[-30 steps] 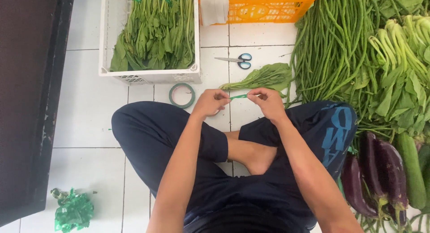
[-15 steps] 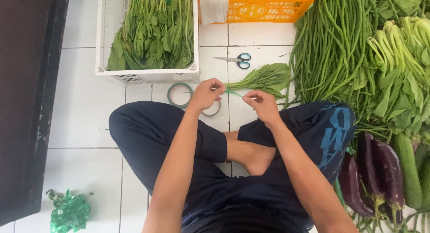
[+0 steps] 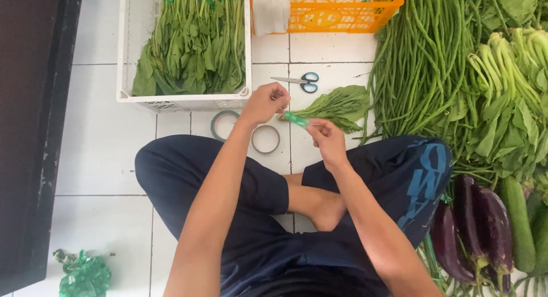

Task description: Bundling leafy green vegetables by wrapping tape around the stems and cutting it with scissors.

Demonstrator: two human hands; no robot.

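Note:
I sit cross-legged on a white tiled floor. My left hand (image 3: pixel 264 103) and my right hand (image 3: pixel 326 138) pinch a strip of green tape (image 3: pixel 296 119) stretched between them, wrapped at the stem end of a small bunch of leafy greens (image 3: pixel 337 107). The bunch lies on the floor just beyond my right hand. Two tape rolls (image 3: pixel 265 138) lie on the tiles under my left wrist. A pair of blue-handled scissors (image 3: pixel 298 81) lies beyond the hands.
A white crate (image 3: pixel 184 100) holds tied bunches of greens at the back left. An orange crate (image 3: pixel 328 14) stands behind. Long beans (image 3: pixel 419 63), leafy stalks (image 3: pixel 508 86), eggplants (image 3: pixel 474 223) and cucumbers lie on the right. Crumpled green tape (image 3: pixel 84 274) lies lower left.
My left hand has lifted up and away from the right, pulling the green tape out longer. The view has shifted slightly.

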